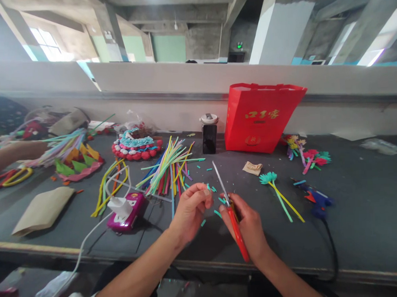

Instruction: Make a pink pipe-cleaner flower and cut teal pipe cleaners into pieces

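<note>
My left hand is closed in a pinch, and a bit of teal pipe cleaner pokes out at its fingertips. In my right hand is a pair of red-handled scissors, with the blades pointing up and away from me. Several short teal cut pieces lie on the dark table around and between my hands. A bundle of coloured pipe cleaners is spread just beyond my left hand. To the right of the scissors lies a teal pipe cleaner flower with green and yellow stems.
A blue glue gun rests at right. At the back stand a red bag and a phone against a cup. A purple power strip with a white plug sits left. Another person's arm reaches in far left.
</note>
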Action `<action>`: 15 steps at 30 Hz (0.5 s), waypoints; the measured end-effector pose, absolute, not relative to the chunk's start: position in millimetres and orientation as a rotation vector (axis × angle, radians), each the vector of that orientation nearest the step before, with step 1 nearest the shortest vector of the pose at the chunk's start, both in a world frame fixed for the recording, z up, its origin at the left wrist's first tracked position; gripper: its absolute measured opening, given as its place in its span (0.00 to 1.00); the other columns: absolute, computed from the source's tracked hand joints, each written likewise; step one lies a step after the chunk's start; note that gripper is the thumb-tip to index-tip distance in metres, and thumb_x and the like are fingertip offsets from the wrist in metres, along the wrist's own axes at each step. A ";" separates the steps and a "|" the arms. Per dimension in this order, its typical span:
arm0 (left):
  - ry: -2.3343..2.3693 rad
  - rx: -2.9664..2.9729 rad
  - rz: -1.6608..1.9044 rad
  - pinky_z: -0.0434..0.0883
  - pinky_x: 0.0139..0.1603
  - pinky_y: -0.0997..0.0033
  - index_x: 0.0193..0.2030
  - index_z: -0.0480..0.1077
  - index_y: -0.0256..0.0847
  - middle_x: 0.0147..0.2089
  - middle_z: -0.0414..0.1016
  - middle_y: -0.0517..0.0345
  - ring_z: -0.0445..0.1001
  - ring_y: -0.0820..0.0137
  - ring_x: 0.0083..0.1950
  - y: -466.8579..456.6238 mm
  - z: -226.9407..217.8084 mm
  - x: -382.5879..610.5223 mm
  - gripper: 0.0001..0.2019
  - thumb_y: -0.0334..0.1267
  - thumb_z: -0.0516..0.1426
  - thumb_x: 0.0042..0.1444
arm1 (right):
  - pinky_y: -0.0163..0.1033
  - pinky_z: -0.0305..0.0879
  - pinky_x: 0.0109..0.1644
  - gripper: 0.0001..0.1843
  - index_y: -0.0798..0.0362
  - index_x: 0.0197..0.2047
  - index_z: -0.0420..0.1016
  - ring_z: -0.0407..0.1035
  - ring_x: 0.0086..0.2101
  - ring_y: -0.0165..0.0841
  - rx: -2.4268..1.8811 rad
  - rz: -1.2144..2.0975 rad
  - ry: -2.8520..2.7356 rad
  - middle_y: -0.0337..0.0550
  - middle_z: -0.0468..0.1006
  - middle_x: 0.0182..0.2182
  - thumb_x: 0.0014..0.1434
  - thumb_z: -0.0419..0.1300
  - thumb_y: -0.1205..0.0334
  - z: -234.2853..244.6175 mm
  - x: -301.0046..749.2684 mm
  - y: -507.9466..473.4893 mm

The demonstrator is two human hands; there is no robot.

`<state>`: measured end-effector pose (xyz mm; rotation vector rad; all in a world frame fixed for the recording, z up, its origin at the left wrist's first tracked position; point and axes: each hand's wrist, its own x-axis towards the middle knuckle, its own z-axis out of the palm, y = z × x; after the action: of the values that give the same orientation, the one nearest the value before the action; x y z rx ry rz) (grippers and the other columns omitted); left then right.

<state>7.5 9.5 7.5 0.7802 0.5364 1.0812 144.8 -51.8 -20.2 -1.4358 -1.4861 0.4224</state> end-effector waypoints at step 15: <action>0.509 0.812 1.049 0.65 0.33 0.76 0.28 0.71 0.37 0.25 0.71 0.61 0.68 0.76 0.27 10.5 4.9 8.1 0.03 0.30 0.61 0.51 | 0.42 0.71 0.46 0.24 0.51 0.57 0.71 0.74 0.39 0.38 -1.426 0.145 -1.735 0.45 0.79 0.42 0.57 0.58 0.69 -28.1 155.3 -48.5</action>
<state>8.1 10.5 4.9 0.8123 0.5092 1.0485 155.3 -48.5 -28.1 -1.4259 -1.7353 0.1455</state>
